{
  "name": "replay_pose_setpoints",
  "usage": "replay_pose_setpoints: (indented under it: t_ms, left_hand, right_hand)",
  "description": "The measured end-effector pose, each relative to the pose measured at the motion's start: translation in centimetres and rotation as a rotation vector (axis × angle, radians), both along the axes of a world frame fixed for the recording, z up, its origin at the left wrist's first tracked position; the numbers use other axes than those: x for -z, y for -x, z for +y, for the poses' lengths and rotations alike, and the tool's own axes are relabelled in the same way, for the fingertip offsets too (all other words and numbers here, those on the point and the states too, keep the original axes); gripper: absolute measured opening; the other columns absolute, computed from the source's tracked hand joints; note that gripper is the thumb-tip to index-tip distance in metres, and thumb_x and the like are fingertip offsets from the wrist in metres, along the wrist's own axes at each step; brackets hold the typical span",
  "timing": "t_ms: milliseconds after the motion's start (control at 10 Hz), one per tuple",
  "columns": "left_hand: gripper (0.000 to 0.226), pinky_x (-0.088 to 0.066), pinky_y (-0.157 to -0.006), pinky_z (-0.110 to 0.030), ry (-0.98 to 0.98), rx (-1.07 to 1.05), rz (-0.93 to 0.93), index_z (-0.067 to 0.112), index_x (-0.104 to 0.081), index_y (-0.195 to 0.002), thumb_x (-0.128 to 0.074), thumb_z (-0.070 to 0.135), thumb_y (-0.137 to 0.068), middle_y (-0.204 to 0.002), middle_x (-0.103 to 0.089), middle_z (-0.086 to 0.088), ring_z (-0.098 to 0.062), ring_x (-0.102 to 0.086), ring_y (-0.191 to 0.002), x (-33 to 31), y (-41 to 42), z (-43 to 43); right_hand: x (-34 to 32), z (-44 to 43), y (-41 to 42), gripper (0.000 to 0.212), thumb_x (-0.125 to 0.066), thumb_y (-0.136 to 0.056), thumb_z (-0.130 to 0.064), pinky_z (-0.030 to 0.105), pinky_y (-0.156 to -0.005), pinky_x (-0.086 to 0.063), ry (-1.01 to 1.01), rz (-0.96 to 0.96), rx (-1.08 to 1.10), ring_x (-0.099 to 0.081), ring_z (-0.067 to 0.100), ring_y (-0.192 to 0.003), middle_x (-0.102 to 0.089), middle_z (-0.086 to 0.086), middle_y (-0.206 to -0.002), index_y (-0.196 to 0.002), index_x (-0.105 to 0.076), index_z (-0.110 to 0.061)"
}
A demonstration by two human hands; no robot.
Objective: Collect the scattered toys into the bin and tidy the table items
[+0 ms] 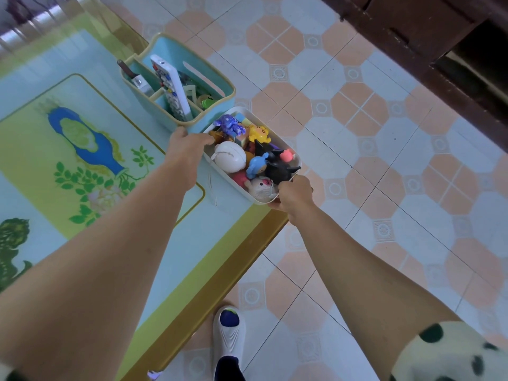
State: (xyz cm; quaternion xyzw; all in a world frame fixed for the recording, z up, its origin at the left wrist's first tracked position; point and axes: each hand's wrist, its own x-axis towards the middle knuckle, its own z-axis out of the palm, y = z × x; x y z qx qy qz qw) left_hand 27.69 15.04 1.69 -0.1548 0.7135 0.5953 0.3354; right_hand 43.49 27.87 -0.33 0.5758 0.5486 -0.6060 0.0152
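A white bin (296, 160) full of small toys sits at the table's right edge, partly overhanging it. Inside lie a white ball (230, 158), a purple figure (229, 125), a yellow figure (259, 133), a black figure (277, 166) and others. My left hand (187, 149) grips the bin's left rim. My right hand (294, 195) holds the bin's near right corner, thumb on the rim. Just behind the bin stands a light blue organiser (220, 78) with a white remote (171, 86) upright in it.
The table (82, 149) has a glossy printed top with a blue vase picture and a gold edge. Tiled floor lies to the right, dark wooden furniture (428, 31) at the top right. My foot in a white shoe (229, 336) stands beside the table's edge.
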Motion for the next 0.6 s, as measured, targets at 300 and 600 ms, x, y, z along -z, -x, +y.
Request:
replay_pose_setpoints:
  t_ms: [300,600]
  left_hand:
    - [0.04,-0.043,-0.104,-0.038,-0.02,0.007,0.015,0.009,-0.058,-0.11,-0.067,0.014,-0.072,-0.114,-0.063,-0.01,-0.022,-0.058,-0.107,-0.1,-0.6,-0.5]
    - [0.015,-0.034,-0.063,-0.032,0.181,0.129,0.144,0.013,-0.044,-0.076,-0.055,0.007,-0.082,-0.076,-0.042,-0.008,-0.02,-0.041,-0.076,-3.3,-4.3,-2.4]
  right_hand:
    - [-0.9,-0.1,-0.1,0.014,-0.044,-0.086,0.001,0.045,-0.084,-0.056,-0.044,-0.099,-0.096,-0.048,0.029,-0.077,-0.044,0.007,-0.073,-0.093,-0.055,0.006]
    - [-4.3,-1.0,0.2,0.016,-0.04,-0.084,0.001,0.031,-0.058,-0.034,-0.179,-0.238,-0.277,-0.039,0.022,-0.061,-0.038,0.006,-0.068,-0.072,-0.039,-0.01]
